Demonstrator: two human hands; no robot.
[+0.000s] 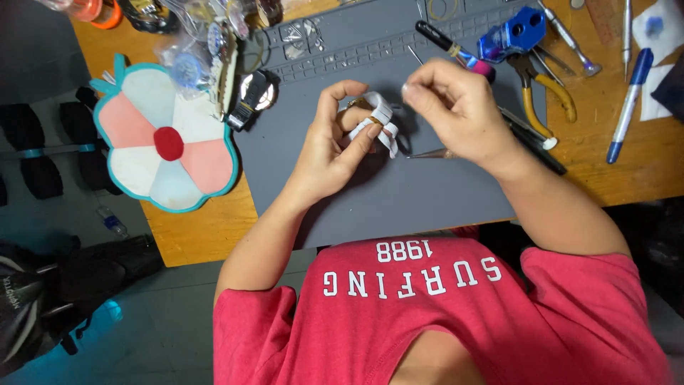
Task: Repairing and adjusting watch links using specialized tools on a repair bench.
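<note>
Flower-shaped mat (pixel 167 142): it lies at the far left, overhanging the wooden table (pixel 199 235), well apart from our hands; we leave it be.

Black watch (pixel 253 96): it rests at the left edge of the grey work mat (pixel 399 207), near but not touching our left hand.

Left hand (pixel 331 146): thumb and fingers are curled narrowly around a white-strapped wristwatch (pixel 377 121), held just above the middle of the grey mat. We judge that a steady, firm pinch on the strap near the case serves best here, so the piece does not twist.

Right hand (pixel 456 107): fingertips are pinched closed at the right side of the watch; whether a tiny part sits between them, we cannot tell. A thin metal tool (pixel 427 153) pokes out beneath this hand. We would keep this wrist low and move in small amounts.

Yellow-handled pliers (pixel 545 93): they lie to the right on the mat's edge, beside a blue block-shaped tool (pixel 516 32), within easy reach.

Blue pen (pixel 628 103): far right on the bare wood, clear of the work.

Risk: a small piece could spring away, so we keep the work over the mat.
</note>
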